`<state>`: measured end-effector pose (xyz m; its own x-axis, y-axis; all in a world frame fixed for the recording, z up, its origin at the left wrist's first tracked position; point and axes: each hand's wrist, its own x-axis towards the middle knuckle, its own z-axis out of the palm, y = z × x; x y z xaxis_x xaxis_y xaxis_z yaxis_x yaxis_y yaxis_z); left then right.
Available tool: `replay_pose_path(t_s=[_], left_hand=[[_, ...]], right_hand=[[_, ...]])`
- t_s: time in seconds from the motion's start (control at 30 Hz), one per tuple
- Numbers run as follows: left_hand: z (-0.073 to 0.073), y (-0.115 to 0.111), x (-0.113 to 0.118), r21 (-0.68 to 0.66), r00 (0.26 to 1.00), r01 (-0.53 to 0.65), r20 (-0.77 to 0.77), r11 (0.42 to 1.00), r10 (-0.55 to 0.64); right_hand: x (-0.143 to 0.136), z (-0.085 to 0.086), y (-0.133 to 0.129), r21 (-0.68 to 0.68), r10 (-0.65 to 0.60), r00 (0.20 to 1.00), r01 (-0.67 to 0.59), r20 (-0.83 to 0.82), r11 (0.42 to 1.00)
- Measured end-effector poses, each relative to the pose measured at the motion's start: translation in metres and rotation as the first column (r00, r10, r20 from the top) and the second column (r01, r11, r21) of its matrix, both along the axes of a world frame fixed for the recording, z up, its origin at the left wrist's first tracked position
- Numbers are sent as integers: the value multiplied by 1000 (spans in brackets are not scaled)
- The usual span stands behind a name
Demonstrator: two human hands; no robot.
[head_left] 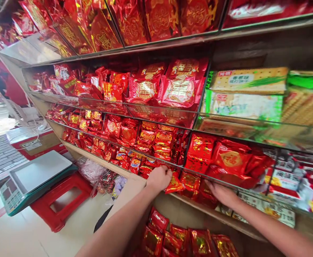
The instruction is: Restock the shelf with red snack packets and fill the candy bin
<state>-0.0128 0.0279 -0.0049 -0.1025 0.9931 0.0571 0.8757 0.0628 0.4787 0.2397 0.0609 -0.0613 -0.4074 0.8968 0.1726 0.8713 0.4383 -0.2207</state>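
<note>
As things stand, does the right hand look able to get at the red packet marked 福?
Probably yes: the red packet marked 福 sits just above the right hand and its front looks uncovered, though the hand would likely have to clear the shelf edge between them.

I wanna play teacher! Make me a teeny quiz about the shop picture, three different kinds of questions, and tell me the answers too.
1. True or false: the scale sits on a red stool.
2. What is the main colour of the packet right by the left hand? A) green B) red C) purple
3. Fill the gap: the hand nearer the green-trimmed crackers is the ____ one.

Key
1. True.
2. B, red.
3. Right: the right hand is nearer.
</note>
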Motion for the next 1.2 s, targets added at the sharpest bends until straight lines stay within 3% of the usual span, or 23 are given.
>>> replay_pose_path(t_s=[0.1, 0.2, 0.27, 0.33, 0.4, 0.5, 0.6, 0.73, 0.8, 0.93, 1.0, 1.07, 1.13, 1.2], left_hand=[[5, -5, -1, 66, 997, 27, 70, 997, -31], [12, -17, 2, 191, 981, 57, 172, 980, -90], [13, -25, 9, 284, 916, 0, 386, 959, -114], [10, -34, 21, 311, 788, -80, 602, 947, -131], [7, -45, 38, 244, 687, -74, 715, 967, -128], [7, -63, 61, 28, 571, 89, 818, 996, -74], [13, -74, 75, -124, 461, 192, 887, 974, 23], [24, -69, 86, -216, 381, 243, 918, 945, 112], [29, -63, 93, -254, 402, 279, 907, 926, 128], [37, -48, 102, -329, 513, 349, 851, 877, 116], [38, -39, 94, -272, 666, 393, 743, 878, -68], [37, -27, 76, -164, 807, 443, 503, 882, -311], [32, -13, 51, -109, 852, 461, 334, 881, -404], [23, -2, 27, -133, 879, 453, 232, 882, -417]], right_hand=[[13, 9, -32, -71, 19, 999, -16, 49, 997], [6, 38, -74, 49, 37, 997, -34, -70, 998], [-9, 59, -105, 122, 29, 978, -3, -209, 993], [-27, 73, -134, 165, 18, 952, 34, -306, 986], [-44, 77, -155, 227, 39, 959, 26, -279, 973], [-54, 70, -169, 299, 65, 993, -33, -95, 954], [-47, 63, -165, 318, -2, 997, -22, 75, 948], [-32, 65, -152, 270, -110, 968, 46, 226, 962], [-27, 68, -146, 263, -166, 954, 98, 250, 960], [-19, 72, -127, 184, -201, 924, 147, 325, 972], [-13, 72, -113, 150, -203, 896, 155, 396, 976], [-7, 70, -96, 139, -177, 863, 126, 473, 982], [-3, 66, -78, 130, -134, 840, 77, 525, 989], [-1, 60, -62, 131, -103, 829, 37, 550, 991]])
